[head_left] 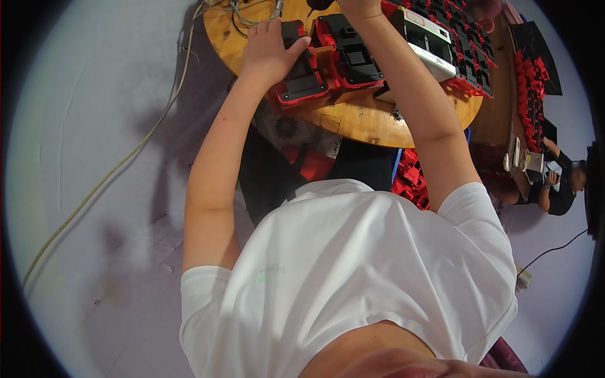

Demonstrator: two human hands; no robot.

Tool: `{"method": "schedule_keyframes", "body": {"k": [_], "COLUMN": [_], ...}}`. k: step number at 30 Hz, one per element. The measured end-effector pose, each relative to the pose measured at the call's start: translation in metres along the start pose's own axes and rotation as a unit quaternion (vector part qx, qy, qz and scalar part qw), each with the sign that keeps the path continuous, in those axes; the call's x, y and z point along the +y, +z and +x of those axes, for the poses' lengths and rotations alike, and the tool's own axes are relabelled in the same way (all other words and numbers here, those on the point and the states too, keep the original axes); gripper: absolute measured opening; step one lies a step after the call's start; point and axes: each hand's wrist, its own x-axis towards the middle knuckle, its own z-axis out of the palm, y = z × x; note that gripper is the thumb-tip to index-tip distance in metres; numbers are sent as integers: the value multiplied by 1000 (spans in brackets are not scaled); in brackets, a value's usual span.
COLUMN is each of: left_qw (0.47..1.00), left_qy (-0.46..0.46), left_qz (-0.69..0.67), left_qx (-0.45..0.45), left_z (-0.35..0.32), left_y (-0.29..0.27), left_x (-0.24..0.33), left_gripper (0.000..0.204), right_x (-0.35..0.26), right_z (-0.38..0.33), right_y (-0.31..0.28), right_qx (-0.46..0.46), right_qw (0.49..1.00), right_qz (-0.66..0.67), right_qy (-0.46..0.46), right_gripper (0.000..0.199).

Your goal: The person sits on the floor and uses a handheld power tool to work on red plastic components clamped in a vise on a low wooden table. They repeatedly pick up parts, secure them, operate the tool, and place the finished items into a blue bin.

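Note:
My left hand [268,53] lies on a black-and-red plastic housing [304,85], fingers stretched forward and thumb spread out to the right across its top. Close beside it to the right is a second black-and-red housing [359,63] with a square recess in its black face. At the top edge of the view, my right hand [360,7] is partly cut off, its fingers mostly out of sight. It seems closed on a dark tool with a thin tip [319,4], which points down and left above the gap between the housings.
A rounded wooden table [340,123] carries a white box-like device [430,41] and rows of black-and-red housings [463,44]. Cables [252,9] lie at the far left. Red parts [409,176] fill a blue bin below. Another person [558,183] sits at the right.

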Motion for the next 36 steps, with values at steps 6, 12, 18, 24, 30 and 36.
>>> {"method": "schedule_keyframes", "body": {"k": [6,12,18,24,30,36], "left_qw": [999,1000,999,999,998,998], "left_qy": [37,22,6,-10,-10,-3], "left_qz": [-18,3,11,10,17,15], "left_qx": [-2,-15,-36,-49,-52,-53], "left_z": [6,9,14,12,15,17], "left_y": [3,3,3,1,3,6], "left_x": [-2,-8,-12,-14,-14,-14], "left_gripper": [77,76,78,81,81,81], "right_x": [-63,-72,-128,-139,-134,-135], "right_z": [36,8,6,-41,-63,-66], "right_y": [-81,-166,-146,-159,-173,-173], "right_qx": [1,11,41,20,44,42], "right_qw": [981,936,988,973,974,974], "right_qz": [-156,-340,-118,-221,-218,-219], "right_qy": [-117,-94,-88,71,46,44], "right_gripper": [34,34,31,28,28,28]}}
